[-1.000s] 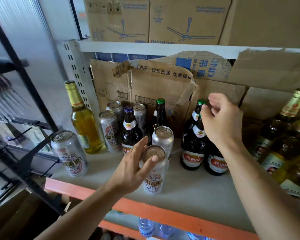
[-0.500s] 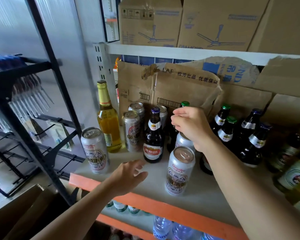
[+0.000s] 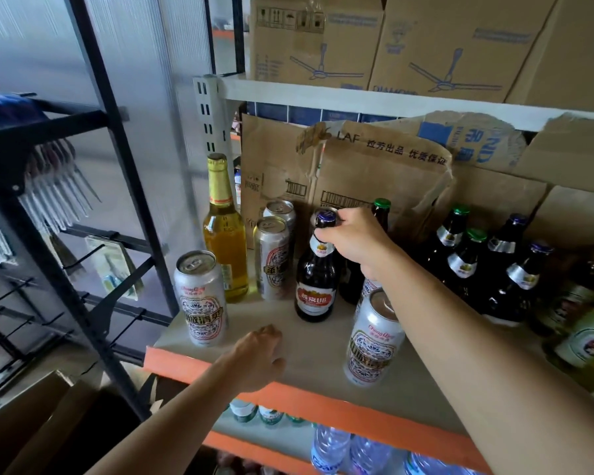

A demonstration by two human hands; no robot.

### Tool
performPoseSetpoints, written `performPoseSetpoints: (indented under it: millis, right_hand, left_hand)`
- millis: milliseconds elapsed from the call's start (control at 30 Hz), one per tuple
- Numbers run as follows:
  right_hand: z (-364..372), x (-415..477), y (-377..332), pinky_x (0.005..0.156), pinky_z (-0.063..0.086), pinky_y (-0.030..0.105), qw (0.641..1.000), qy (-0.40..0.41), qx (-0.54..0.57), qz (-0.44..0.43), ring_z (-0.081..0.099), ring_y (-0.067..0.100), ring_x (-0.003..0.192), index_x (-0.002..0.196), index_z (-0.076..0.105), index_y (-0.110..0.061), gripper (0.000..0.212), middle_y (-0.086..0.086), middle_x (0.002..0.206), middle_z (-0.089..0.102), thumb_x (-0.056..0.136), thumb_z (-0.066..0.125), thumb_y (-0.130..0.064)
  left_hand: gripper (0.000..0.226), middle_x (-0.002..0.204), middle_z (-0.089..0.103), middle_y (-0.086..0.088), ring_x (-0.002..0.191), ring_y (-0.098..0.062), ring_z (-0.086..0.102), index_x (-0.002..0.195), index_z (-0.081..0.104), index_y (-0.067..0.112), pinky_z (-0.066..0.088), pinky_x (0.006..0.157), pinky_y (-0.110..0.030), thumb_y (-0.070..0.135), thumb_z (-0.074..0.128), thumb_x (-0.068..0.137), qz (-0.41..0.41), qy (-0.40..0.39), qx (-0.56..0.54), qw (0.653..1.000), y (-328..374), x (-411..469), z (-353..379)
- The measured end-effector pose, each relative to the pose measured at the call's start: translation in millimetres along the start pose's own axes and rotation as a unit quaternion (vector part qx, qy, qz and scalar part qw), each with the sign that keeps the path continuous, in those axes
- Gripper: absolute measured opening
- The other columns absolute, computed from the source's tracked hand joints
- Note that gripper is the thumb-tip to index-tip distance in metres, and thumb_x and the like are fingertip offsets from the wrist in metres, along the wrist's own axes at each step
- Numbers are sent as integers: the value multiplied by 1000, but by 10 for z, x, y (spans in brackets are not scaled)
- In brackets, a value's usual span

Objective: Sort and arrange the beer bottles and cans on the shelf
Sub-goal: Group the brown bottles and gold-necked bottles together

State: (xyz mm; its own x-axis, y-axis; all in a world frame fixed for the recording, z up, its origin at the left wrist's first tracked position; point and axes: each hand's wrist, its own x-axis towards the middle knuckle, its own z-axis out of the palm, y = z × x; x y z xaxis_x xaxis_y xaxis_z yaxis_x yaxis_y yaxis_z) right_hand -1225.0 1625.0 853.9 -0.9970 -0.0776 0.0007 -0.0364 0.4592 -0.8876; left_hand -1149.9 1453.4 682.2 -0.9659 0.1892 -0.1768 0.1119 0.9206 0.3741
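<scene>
Front of shelf (image 3: 316, 358) is open above orange lip (image 3: 323, 406). Bare board btwn L can (image 3: 201, 299) and front can (image 3: 374, 341), in front of dark bottle (image 3: 316, 279); L hand (image 3: 258, 354) is in that gap. R hand (image 3: 354, 238) pinches dark bottle's cap, forearm crossing over front can, so approach from the right is blocked. Back row tight: yellow bottle (image 3: 225, 241), cans (image 3: 271, 258), then cardboard (image 3: 374, 173) as rear wall. Right side packed w/ bottle cluster (image 3: 467, 269). Upper shelf (image 3: 357, 97) caps headroom. Black rack (image 3: 93, 166) flanks the left end.
</scene>
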Motion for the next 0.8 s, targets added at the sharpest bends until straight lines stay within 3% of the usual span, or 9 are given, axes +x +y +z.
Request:
performPoseSetpoints:
  millis: [100, 200, 467, 567, 667, 767, 800]
  right_hand:
    - [114, 4, -15, 66, 49, 27, 1000, 15, -11, -2, 63, 18, 81, 101, 64, -7, 27, 4, 87, 66, 82, 75, -23]
    - [187, -1, 22, 72, 50, 32, 997, 47, -57, -4, 60, 23, 92, 110, 55, -11, 40, 6, 102, 61, 82, 74, -32]
    - [202, -135, 49, 63, 40, 26, 988, 82, -120, -58, 56, 13, 72, 104, 55, -15, 27, -3, 89, 57, 88, 69, -32]
    - [149, -201, 57, 55, 39, 19, 988, 89, -99, -74, 55, 5, 67, 96, 56, -19, 21, -7, 84, 58, 87, 69, -32]
    - [81, -246, 40, 67, 46, 28, 987, 100, -77, -100, 61, 15, 80, 92, 62, -19, 22, -3, 87, 65, 84, 70, -37]
    - [10, -308, -68, 71, 54, 34, 988, 95, -32, -118, 67, 15, 77, 84, 66, -19, 23, -2, 79, 70, 81, 73, -40]
    - [-19, -328, -110, 69, 56, 34, 988, 91, -5, -121, 68, 13, 73, 80, 67, -19, 22, -4, 75, 70, 80, 73, -40]
  left_hand:
    - [42, 121, 56, -6, 106, -28, 58, 117, 50, 13, 50, 87, -36, 38, 53, 84, 0, -2, -6, 1000, -51, -8, 13]
    - [43, 124, 53, -4, 109, -28, 57, 120, 50, 14, 48, 90, -35, 38, 53, 84, 6, 1, -11, 1000, -69, -10, 27]
    - [41, 125, 53, -4, 113, -26, 56, 123, 52, 10, 45, 88, -29, 27, 57, 86, 25, 13, -56, 998, -52, -71, -8]
    - [68, 140, 51, -6, 125, -20, 51, 142, 40, 15, 42, 99, -27, 44, 63, 86, -2, 19, -100, 995, -67, -116, -70]
    - [98, 152, 37, -1, 137, -16, 39, 151, 24, 22, 36, 107, -29, 62, 69, 73, -33, 7, -184, 982, -82, -170, -177]
    - [91, 140, 52, 11, 128, -9, 49, 136, 41, 45, 40, 109, -37, 66, 79, 56, 35, -8, -303, 952, -18, -252, -371]
    - [84, 131, 61, 9, 122, -10, 56, 130, 48, 41, 44, 106, -39, 58, 83, 56, 67, -21, -343, 937, 20, -284, -429]
